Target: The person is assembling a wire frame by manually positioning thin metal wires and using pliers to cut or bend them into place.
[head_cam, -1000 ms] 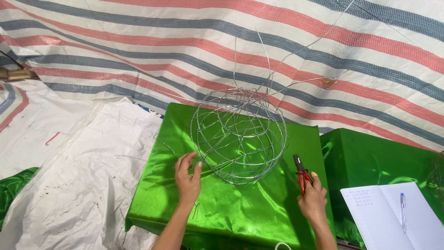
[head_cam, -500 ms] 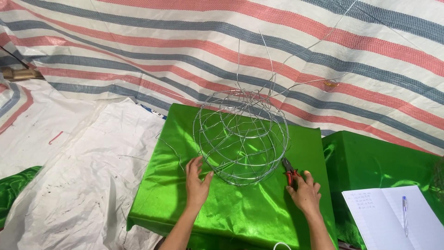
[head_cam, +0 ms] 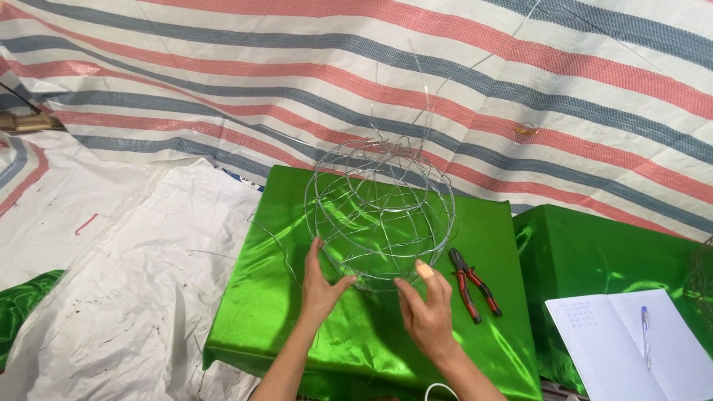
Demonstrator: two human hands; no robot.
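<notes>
Wire frame (head_cam: 380, 215): round, open lattice of thin wire, loose ends rising from its top; stood at centre frame on a green cloth (head_cam: 275, 319) covering a box.
Left hand (head_cam: 321, 286): fingers spread, thumb and fingertips touching the frame's lower left rim; not clamped.
Right hand (head_cam: 427, 312): open, fingers raised just beside the lower right rim; contact could not be told.
Pliers (head_cam: 472, 284): red-handled, lay on the cloth right of the right hand, untouched.
Notebook (head_cam: 631, 349): open, lower right, with pen (head_cam: 645, 334) on its page.
Striped tarp (head_cam: 445, 82): backdrop across upper frame.
</notes>
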